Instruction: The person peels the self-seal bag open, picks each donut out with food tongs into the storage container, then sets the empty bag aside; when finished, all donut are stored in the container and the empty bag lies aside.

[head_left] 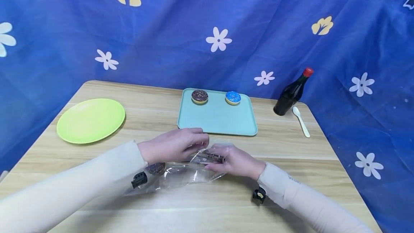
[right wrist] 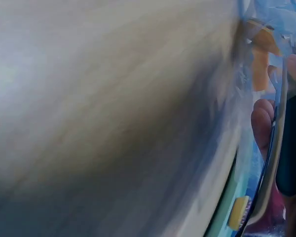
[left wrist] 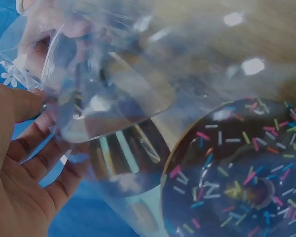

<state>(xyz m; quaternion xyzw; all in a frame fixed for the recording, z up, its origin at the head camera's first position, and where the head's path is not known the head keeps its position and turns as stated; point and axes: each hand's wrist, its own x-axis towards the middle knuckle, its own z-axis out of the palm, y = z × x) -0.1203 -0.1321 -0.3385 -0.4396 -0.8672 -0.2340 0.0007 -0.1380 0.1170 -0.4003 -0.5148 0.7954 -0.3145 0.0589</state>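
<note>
A clear plastic bag (head_left: 184, 175) lies in front of me. My left hand (head_left: 178, 145) pinches its mouth between thumb and fingers. Inside the bag, a chocolate doughnut with coloured sprinkles (left wrist: 237, 168) shows large in the left wrist view. Beside it is a brown striped doughnut (left wrist: 130, 155), seen through the plastic. My right hand (head_left: 234, 161) is at the bag's mouth and grips metal tongs with a dark handle (right wrist: 292, 148), their tips reaching into the bag. What the tips hold is blurred by the plastic; I cannot tell.
Behind the hands is a light-blue tray (head_left: 216, 119) with a chocolate doughnut (head_left: 199, 96) and a blue doughnut (head_left: 233, 97). A green plate (head_left: 90, 120) stands at the left. A dark bottle (head_left: 289, 96) with a red cap and a white spoon (head_left: 301, 122) are at the right.
</note>
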